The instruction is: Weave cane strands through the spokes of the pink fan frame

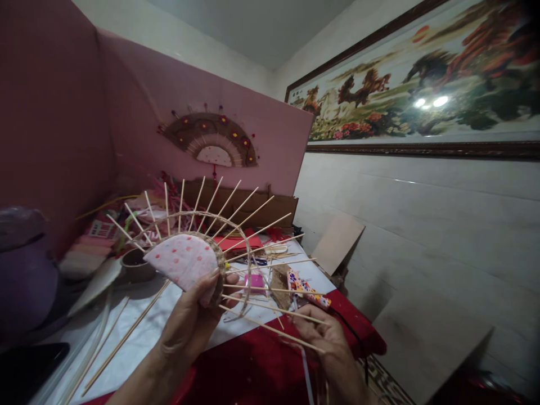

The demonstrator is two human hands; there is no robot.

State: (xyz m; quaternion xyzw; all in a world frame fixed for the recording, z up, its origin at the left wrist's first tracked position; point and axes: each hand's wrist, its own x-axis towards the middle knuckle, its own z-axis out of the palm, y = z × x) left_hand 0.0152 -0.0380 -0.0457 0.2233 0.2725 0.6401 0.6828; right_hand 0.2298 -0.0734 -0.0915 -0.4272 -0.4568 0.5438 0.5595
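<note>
My left hand (196, 306) is closed on the lower right edge of a half-round fan frame (185, 256), its thumb on the front and its fingers behind. The base is covered in white cloth with red dots and edged with braid. Thin wooden sticks (253, 214) spread out from it like rays. A braided cord (228, 222) arcs across the sticks, apart from the cloth base. My right hand (323, 337) is by the lowest sticks at the right, its fingers curled together. What they grip is hidden; thin strands hang below this hand.
A finished-looking brown fan (215, 138) with flowers hangs on the pink board (270, 129). On the white table top (143, 326) are a brown bowl (137, 264), loose sticks (126, 337), a pink packet (255, 283) and a floral-patterned object (307, 289). Red cloth (253, 371) covers the near edge.
</note>
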